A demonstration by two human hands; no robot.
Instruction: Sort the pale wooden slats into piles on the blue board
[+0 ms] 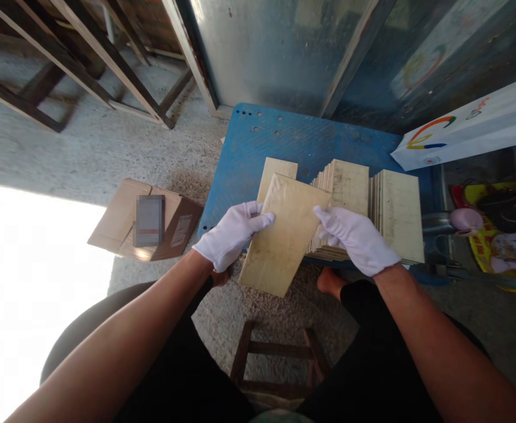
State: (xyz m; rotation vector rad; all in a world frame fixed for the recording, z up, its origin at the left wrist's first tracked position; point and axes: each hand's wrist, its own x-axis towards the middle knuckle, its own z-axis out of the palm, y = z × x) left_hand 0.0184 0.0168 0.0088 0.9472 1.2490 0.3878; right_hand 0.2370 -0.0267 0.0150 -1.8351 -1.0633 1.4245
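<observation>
Between the gloved fingers (258, 216), one beige tile (284, 235) tilts.

The person's gloved left hand (233, 235) and right hand (357, 241) grip a beige tile (284, 235) by its long edges, holding it tilted above a blue table (284, 141). Staggered tile stacks (396, 214) lie on the table just behind it. A cardboard box (145, 220) sits on the concrete floor (86, 147) to the left, well apart from the table.
</observation>
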